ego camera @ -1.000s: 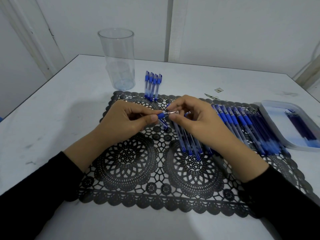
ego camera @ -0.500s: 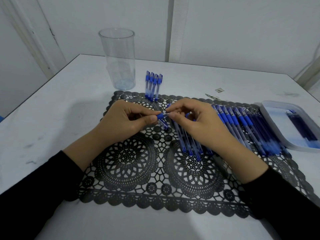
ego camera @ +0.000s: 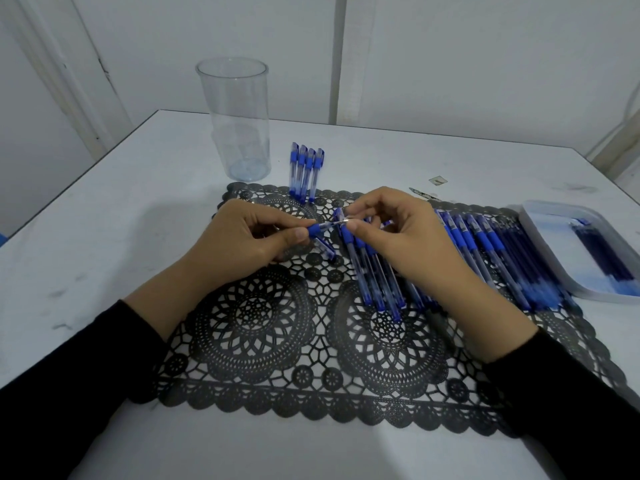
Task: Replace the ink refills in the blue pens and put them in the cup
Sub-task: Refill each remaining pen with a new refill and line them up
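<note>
The left hand (ego camera: 256, 245) has its fingers curled around a blue plastic pen with a clear barrel (ego camera: 320, 228), held above the black lace-pattern mat (ego camera: 252, 317). The right hand (ego camera: 398, 244) pinches the pen's silver tip (ego camera: 343, 221) between thumb and fingers. The tall clear plastic cup (ego camera: 233, 119) stands upright on the white table (ego camera: 121, 209), beyond the mat

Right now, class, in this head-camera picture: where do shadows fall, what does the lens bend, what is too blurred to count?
Head view: the left hand casts a faint shadow on the table to its left; the door frame leans, probably the wide lens; the refills in the tray smear together.
</note>
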`<state>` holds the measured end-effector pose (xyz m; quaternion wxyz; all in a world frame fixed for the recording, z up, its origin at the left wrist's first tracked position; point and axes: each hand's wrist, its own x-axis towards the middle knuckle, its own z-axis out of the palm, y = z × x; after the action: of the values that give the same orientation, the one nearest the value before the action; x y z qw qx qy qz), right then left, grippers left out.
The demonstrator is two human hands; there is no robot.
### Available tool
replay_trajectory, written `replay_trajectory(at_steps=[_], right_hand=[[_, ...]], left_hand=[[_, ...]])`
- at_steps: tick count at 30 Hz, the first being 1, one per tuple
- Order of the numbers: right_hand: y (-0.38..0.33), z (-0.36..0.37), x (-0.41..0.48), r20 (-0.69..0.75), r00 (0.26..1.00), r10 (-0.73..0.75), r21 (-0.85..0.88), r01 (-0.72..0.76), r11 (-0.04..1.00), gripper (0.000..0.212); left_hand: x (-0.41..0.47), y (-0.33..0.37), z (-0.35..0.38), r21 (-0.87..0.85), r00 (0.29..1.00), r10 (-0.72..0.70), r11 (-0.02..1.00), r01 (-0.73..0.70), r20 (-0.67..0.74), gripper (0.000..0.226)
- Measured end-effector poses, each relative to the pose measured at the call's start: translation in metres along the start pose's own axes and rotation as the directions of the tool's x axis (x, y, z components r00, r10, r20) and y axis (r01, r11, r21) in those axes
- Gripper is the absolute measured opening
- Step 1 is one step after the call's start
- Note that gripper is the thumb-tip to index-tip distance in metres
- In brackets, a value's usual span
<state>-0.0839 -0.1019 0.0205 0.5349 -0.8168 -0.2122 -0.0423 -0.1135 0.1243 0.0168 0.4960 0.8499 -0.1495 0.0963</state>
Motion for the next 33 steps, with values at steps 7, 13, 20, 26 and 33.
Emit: replay_trajectory(at_steps=[7,13,20,26,33], right_hand=[[0.001,0.002,0.003,-0.039,0.998,0.043,-0.037,-0.045,0.998,0.002],[-0.002,0.014,0.005,0.096,0.994,-0.051,-0.365,0.083,0.927,0.008],[-0.005,0.014,0.004,0.136,0.986,-0.091,-0.46,0.145,0.876,0.007],[-0.007,0.003,0.005,-0.036,0.998,0.049,-0.093,-0.053,0.994,0.018],[-0.015,0.012,0.002,0.002,0.996,0.094,0.142,-0.094,0.985,0.015]], left_hand=[[0.003,-0.009,-0.005,0.048,0.999,-0.03,0.998,0.032,-0.034,0.022],[0.004,-0.011,-0.007,0.061,0.998,-0.024,0.998,0.028,-0.054,0.021],[0.004,-0.009,-0.006,0.05,0.996,-0.018,0.999,0.023,-0.088,0.019],[0.002,-0.002,0.0,-0.039,0.995,-0.013,0.999,0.009,-0.101,0.02],[0.001,-0.001,0.004,-0.049,0.994,0.008,0.999,-0.014,-0.106,0.02]])
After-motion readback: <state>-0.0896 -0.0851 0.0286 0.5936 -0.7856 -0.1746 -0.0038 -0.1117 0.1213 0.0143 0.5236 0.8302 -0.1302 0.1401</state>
